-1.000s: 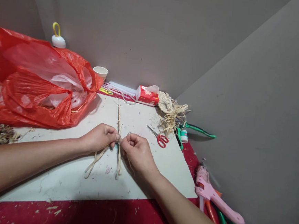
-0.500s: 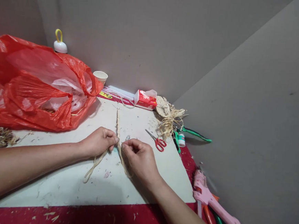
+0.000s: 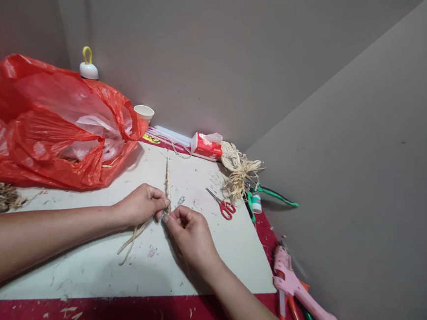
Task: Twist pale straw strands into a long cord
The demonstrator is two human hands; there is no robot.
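A thin braid of straw-coloured raffia point(image 3: 168, 176) lies on the white board point(image 3: 90, 263), running away from me. My left hand point(image 3: 141, 204) is closed in a pinch on the braid's near end, with loose strands point(image 3: 130, 240) trailing out under it toward me. My right hand point(image 3: 189, 234) is closed too, its thumb and forefinger pinching a strand right beside the left fingertips. The two hands touch at the braid.
A red plastic bag point(image 3: 50, 122) fills the left. Along the wall stand a paper cup point(image 3: 144, 112), a tissue pack point(image 3: 206, 146) and a raffia bundle point(image 3: 239, 172). Red scissors point(image 3: 224, 207), green pliers point(image 3: 273, 194) and a pink glue gun point(image 3: 299, 290) lie to the right.
My right hand has moved left, up against the left fingertips. The strand that hung below it is no longer seen trailing on the board.
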